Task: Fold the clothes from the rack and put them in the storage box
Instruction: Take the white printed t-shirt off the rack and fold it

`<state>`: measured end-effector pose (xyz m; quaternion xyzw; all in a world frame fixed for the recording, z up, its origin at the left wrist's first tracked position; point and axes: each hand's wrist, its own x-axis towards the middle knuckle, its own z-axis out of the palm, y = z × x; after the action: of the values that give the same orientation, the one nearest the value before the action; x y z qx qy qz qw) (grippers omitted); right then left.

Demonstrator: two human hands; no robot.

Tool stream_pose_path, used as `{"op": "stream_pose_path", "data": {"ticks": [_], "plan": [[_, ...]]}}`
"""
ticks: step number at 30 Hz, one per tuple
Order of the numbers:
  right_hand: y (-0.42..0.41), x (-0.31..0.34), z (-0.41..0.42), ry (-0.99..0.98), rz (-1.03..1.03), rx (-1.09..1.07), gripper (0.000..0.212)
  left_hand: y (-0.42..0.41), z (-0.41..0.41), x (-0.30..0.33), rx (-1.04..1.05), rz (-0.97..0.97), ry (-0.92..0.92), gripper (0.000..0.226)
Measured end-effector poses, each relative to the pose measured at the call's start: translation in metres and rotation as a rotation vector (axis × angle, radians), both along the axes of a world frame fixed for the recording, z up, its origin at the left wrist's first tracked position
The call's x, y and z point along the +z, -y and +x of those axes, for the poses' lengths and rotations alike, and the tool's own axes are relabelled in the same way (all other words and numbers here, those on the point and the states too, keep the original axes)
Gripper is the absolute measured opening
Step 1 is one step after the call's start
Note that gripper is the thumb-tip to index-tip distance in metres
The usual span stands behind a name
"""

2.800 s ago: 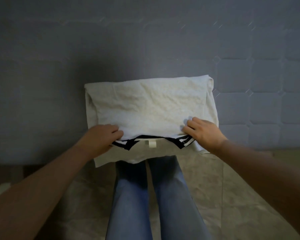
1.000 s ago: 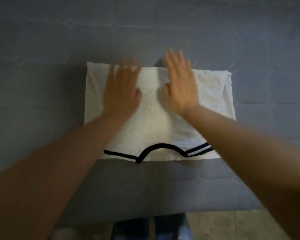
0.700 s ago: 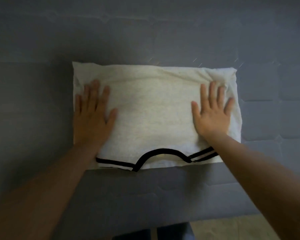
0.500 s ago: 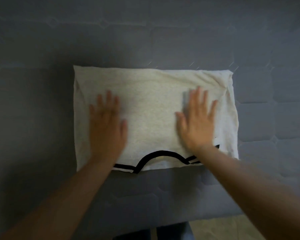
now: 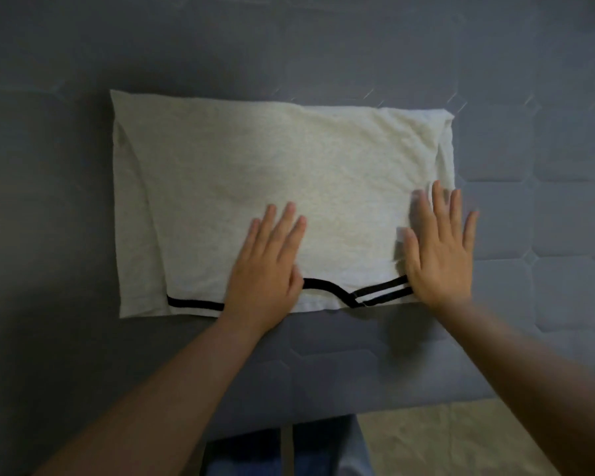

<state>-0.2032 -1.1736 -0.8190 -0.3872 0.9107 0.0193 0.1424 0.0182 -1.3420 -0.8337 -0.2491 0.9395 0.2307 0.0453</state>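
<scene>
A grey quilted mattress [image 5: 83, 201] fills the view; its near edge ends at 6 o'clock, where tan floor [image 5: 426, 438] and blue jeans [image 5: 327, 451] show, the jeans cut off by the frame. The folded pale shirt [image 5: 255, 173] lies flat at centre, black trim [image 5: 193, 304] along its near edge partly hidden under the left hand [image 5: 265, 269]. The right hand [image 5: 440, 255], slightly blurred, sits at the shirt's 4 o'clock corner. Both hands' fingers [image 5: 282, 221] lie straight and spread, flat on the shirt, gripping nothing.
</scene>
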Motion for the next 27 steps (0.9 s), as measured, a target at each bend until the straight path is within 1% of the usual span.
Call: {"op": "stream_pose_path", "data": {"ticks": [2,3,4,5,6,7,9,10,11,12,14,15,16,17,18,19,21,23,24,25,27], "plan": [[0.032,0.008,-0.024,0.015,-0.135,-0.010,0.061,-0.027,-0.037,0.002,-0.221,0.116,-0.098,0.070],[0.049,0.009,-0.036,0.029,-0.187,-0.023,0.063,-0.042,-0.058,0.003,-0.339,0.137,-0.112,0.074],[0.065,0.010,-0.049,0.038,-0.219,-0.044,0.066,-0.059,-0.078,0.001,-0.426,0.140,-0.097,0.079],[0.083,0.009,-0.061,0.057,-0.230,-0.070,0.070,-0.073,-0.095,0.002,-0.478,0.137,-0.055,0.086],[0.096,0.009,-0.073,0.091,-0.216,-0.095,0.074,-0.088,-0.110,0.004,-0.498,0.132,-0.011,0.087],[0.108,0.010,-0.082,0.140,-0.186,-0.110,0.077,-0.100,-0.122,0.007,-0.490,0.112,0.002,0.079],[0.124,0.015,-0.094,0.214,-0.097,-0.095,0.075,-0.121,-0.136,0.009,-0.482,0.011,-0.023,0.048],[0.128,0.017,-0.098,0.205,-0.039,-0.064,0.072,-0.129,-0.140,0.009,-0.516,-0.047,-0.045,0.042],[0.130,0.019,-0.102,0.168,0.027,-0.020,0.068,-0.133,-0.141,0.009,-0.524,-0.053,-0.036,0.039],[0.132,0.021,-0.104,0.108,0.090,0.031,0.066,-0.134,-0.141,0.009,-0.508,-0.033,-0.039,0.046],[0.136,0.023,-0.109,0.014,0.166,0.104,0.060,-0.136,-0.146,0.001,-0.451,-0.157,-0.132,0.061],[0.137,0.025,-0.111,0.002,0.183,0.111,0.057,-0.134,-0.147,0.003,-0.414,-0.170,-0.171,0.062],[0.139,0.027,-0.112,0.008,0.189,0.105,0.054,-0.132,-0.148,0.005,-0.396,-0.201,-0.205,0.056],[0.140,0.029,-0.113,0.023,0.197,0.089,0.051,-0.130,-0.149,0.008,-0.391,-0.191,-0.234,0.043],[0.141,0.032,-0.113,0.035,0.211,0.077,0.048,-0.127,-0.149,0.013,-0.403,-0.150,-0.253,0.032],[0.143,0.034,-0.112,0.034,0.237,0.070,0.045,-0.126,-0.150,0.016,-0.402,-0.085,-0.248,0.032],[0.148,0.042,-0.111,0.005,0.289,0.072,0.040,-0.122,-0.153,0.026,-0.303,0.037,-0.293,0.030],[0.156,0.053,-0.112,0.012,0.323,0.065,0.040,-0.122,-0.145,0.038,-0.222,0.018,-0.284,0.013],[0.160,0.060,-0.112,0.038,0.339,0.058,0.041,-0.121,-0.141,0.043,-0.142,0.053,-0.312,0.012],[0.164,0.068,-0.113,0.069,0.351,0.053,0.042,-0.122,-0.137,0.046,-0.026,0.073,-0.352,0.018],[0.172,0.085,-0.111,0.123,0.351,0.065,0.044,-0.117,-0.127,0.058,0.209,0.215,-0.388,0.023]]}}
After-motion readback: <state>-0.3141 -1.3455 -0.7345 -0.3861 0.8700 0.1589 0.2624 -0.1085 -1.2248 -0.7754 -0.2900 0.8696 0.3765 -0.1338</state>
